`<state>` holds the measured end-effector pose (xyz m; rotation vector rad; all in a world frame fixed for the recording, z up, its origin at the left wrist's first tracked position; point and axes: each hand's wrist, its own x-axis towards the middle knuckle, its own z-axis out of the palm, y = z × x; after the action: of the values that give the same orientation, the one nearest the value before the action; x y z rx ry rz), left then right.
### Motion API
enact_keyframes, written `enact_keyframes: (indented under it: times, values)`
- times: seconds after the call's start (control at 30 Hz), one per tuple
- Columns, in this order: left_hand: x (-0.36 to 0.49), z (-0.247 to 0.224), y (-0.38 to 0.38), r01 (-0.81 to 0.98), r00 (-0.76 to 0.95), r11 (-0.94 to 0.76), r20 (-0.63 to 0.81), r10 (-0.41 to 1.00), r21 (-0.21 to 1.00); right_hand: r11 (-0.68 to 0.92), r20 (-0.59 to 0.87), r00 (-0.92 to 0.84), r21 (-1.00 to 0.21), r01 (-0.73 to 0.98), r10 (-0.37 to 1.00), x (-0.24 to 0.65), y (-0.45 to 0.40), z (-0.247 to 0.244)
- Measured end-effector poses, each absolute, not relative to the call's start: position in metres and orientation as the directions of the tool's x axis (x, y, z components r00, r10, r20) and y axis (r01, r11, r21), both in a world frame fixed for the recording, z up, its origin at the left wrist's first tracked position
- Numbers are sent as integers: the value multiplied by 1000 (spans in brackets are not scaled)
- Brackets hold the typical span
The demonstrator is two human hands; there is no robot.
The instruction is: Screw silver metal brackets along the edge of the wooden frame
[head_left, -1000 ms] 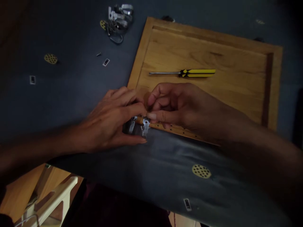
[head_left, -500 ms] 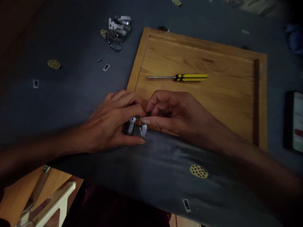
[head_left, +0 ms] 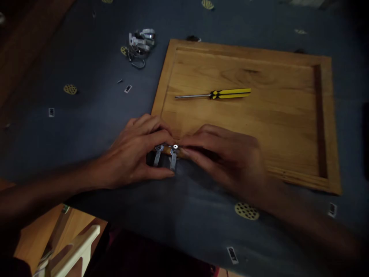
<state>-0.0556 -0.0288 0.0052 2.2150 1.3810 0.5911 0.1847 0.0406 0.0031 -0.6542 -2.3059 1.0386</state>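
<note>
A wooden panel [head_left: 230, 115] with a raised frame lies on the dark cloth. At its near left corner sits a metal bracket [head_left: 173, 161] with two prongs, and a cross-head screw [head_left: 175, 146] shows at its top. My left hand [head_left: 141, 154] is closed round the bracket, fingers above and thumb below. The fingertips of my right hand [head_left: 221, 154] are pinched together beside the screw head, touching the screw or the panel's edge. On the panel, beyond my hands, rests a yellow and black screwdriver [head_left: 230, 93], its tip to the left.
Several metal brackets [head_left: 142, 42] are heaped on the dark cloth [head_left: 98, 130] at the back left. A small loose screw [head_left: 120, 81] lies nearer. Past the table's front edge, at the lower left, is a white chair [head_left: 77, 250].
My right hand has shifted, its fingers now pinched by the bracket, and the screw head has come into sight there. My left hand keeps its hold. The view has moved slightly.
</note>
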Motion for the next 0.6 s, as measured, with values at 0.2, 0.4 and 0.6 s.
enact_keyframes:
  times: [0.2, 0.4, 0.6]
  values:
    - [-55, 3, -29, 724, 389, -360, 82, 918, 589, 654, 259, -776, -715, 247, 576, 181, 37, -2]
    - [-56, 3, -29, 700, 411, -398, 122, 904, 594, 661, 242, -785, -702, 264, 571, 183, 38, -2]
    - [-56, 5, -29, 700, 418, -391, 102, 903, 597, 657, 316, -753, -727, 198, 577, 183, 35, -1]
